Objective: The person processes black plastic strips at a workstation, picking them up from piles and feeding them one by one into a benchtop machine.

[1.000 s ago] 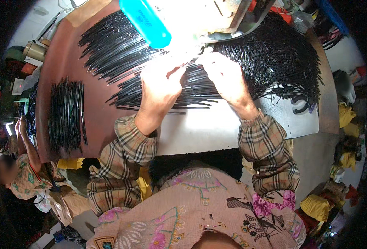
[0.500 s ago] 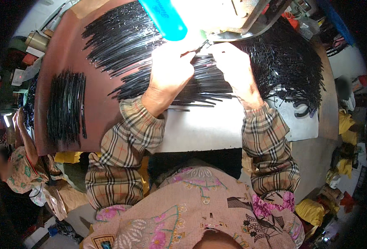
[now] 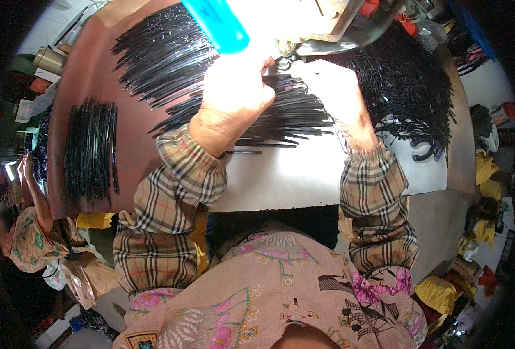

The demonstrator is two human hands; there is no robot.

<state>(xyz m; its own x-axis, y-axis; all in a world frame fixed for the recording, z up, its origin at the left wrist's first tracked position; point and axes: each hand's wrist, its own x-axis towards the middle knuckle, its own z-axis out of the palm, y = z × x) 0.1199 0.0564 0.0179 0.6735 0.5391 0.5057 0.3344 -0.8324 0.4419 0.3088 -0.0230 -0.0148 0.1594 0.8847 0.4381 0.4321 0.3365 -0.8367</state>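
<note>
Head view: two hands, left hand [image 3: 234, 87], right hand [image 3: 333, 93], four strip piles [image 3: 89, 148].

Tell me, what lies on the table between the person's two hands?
In the head view, a fan of thin black strips spreads across the gap between the left hand and the right hand, lying on the white sheet.

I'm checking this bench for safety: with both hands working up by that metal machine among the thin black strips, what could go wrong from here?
1. Both the left hand and right hand sit close under the grey metal machine, so fingers might get pinched.
2. Strong glare washes out the hands, so fingertips may be hard to judge.
3. The tangled heap of thin black strips lies beside the right checked sleeve and could snag on it.
</note>
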